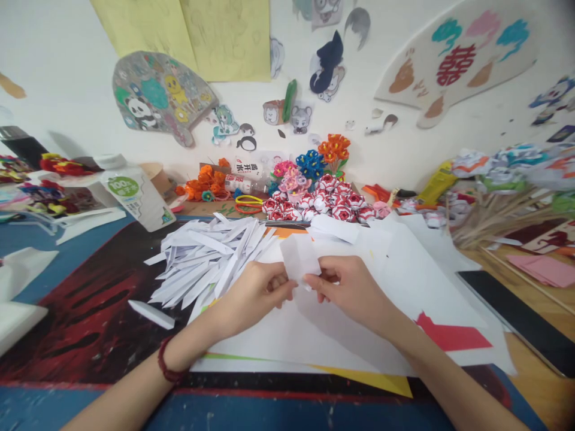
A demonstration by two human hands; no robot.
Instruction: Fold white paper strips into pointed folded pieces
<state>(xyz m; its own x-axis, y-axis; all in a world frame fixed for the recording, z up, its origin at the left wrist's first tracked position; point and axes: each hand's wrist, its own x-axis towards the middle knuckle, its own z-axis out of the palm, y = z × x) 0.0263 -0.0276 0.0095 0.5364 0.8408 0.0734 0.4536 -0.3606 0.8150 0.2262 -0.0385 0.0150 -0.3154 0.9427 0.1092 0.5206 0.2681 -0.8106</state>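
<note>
A small piece of white paper (300, 257) is held up in front of me, pinched between both hands. My left hand (265, 287) grips its lower left edge between thumb and bent fingers. At its lower right, my right hand (344, 284) pinches the paper the same way. Under the hands lie large white paper sheets (287, 341), with yellow and green sheet edges showing below them. To the left rises a heap of folded white paper strips (202, 257). One loose folded strip (151, 314) lies apart on the dark mat, nearer to me.
Red-and-white paper flowers (336, 200) crowd the back, beside blue, orange and pink ones. A white carton (137, 194) stands tilted at the left. On the right are a red paper scrap (453, 334), a black phone (521, 320), pink paper (543, 269) and thin sticks (483, 224).
</note>
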